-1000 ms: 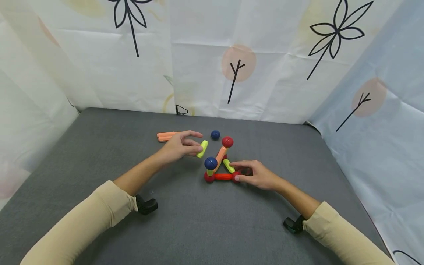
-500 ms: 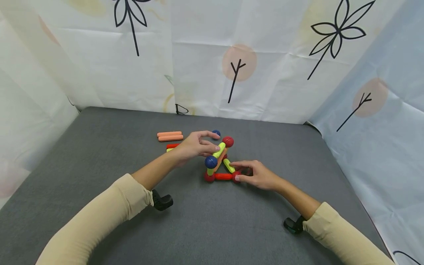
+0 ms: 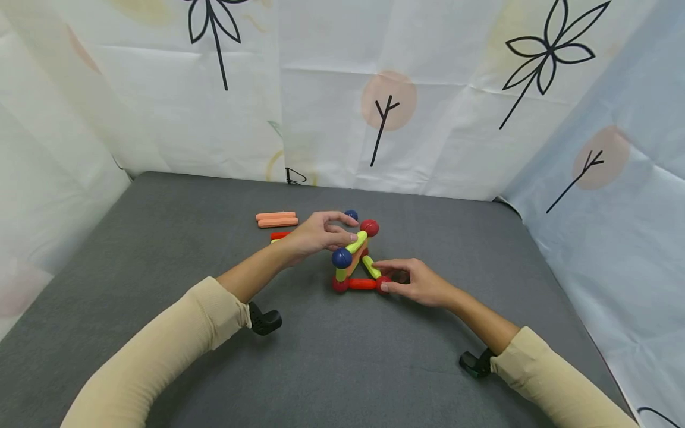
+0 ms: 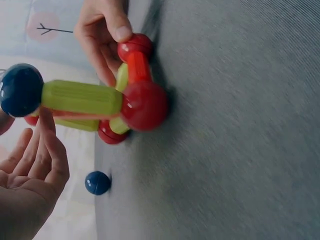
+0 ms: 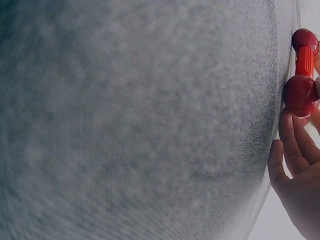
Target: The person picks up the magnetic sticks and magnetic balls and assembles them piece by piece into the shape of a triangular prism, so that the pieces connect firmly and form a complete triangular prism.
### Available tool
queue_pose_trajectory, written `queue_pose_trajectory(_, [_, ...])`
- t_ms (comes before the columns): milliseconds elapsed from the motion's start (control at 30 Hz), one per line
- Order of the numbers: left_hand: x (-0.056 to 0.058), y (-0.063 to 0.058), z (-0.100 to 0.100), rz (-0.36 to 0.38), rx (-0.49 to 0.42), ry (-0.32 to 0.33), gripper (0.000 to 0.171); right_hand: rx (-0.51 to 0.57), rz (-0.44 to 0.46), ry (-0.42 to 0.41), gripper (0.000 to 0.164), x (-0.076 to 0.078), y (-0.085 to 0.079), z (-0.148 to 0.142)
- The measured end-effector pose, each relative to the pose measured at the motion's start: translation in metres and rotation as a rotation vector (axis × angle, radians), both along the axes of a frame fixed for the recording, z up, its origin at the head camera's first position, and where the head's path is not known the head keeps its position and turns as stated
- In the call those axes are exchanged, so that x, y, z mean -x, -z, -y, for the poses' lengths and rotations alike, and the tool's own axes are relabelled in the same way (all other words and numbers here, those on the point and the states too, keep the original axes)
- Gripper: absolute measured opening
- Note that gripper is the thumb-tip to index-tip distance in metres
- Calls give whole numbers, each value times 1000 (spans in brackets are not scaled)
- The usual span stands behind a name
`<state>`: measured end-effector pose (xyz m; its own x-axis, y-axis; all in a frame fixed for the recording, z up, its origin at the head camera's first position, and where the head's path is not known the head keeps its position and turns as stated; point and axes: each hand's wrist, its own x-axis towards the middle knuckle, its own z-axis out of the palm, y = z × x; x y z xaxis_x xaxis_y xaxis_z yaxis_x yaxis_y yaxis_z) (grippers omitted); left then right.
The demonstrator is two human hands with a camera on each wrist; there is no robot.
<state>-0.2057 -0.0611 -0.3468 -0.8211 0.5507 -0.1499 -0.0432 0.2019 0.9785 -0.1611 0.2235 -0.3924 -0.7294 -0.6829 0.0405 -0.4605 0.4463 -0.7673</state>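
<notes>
My left hand (image 3: 321, 233) pinches a yellow-green stick (image 3: 360, 240) between thumb and fingers, at the top of a small ball-and-stick frame. The stick spans from the upper blue ball (image 3: 342, 258) towards the upper red ball (image 3: 369, 227); whether both ends touch is unclear. Under the blue ball stands an upright yellow-green stick (image 4: 82, 97) on a red ball (image 4: 145, 106). At the frame's near right corner, my right hand (image 3: 420, 283) holds a red ball (image 5: 300, 96) with thumb and fingers. A red stick (image 3: 362, 285) joins the two near base balls.
Behind my left hand lies a loose blue ball (image 3: 351, 214). Two orange sticks (image 3: 276, 217) lie side by side on the grey table (image 3: 342, 368), with a red stick (image 3: 279, 236) partly hidden by the left wrist. A printed curtain (image 3: 321, 119) borders the back.
My left hand has moved right, carrying the yellow-green stick from beside the frame onto its top between the blue and red balls. The right hand stays at its corner ball.
</notes>
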Motion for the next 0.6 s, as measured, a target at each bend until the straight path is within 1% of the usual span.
queue_pose_trajectory(67, [-1,5,4,-30,19,0,39,-9,-2,6,43,0,1,0])
queue_pose_trajectory(133, [-3,11,10,-89,65,22,33,-17,-3,11,43,0,1,0])
queue_pose_trajectory(167, [-5,15,13,-124,95,47,31,-20,-4,14,43,0,0,0])
queue_pose_trajectory(233, [-9,22,19,-204,164,122,34,-25,-4,17,43,-1,0,1])
queue_pose_trajectory(300, [-15,30,22,-279,221,205,42,-31,-4,22,43,-1,-1,1])
queue_pose_trajectory(367, [-20,37,23,-332,257,261,50,-39,-6,26,43,-2,-2,2])
queue_pose_trajectory(433, [-24,43,20,-381,281,266,55,-43,-12,26,44,-3,-3,4])
queue_pose_trajectory(533, [-26,49,17,-425,292,223,57,-45,-16,26,44,-5,-4,6])
queue_pose_trajectory(600, [-25,51,15,-433,296,188,58,-48,-12,27,44,-6,-5,5])
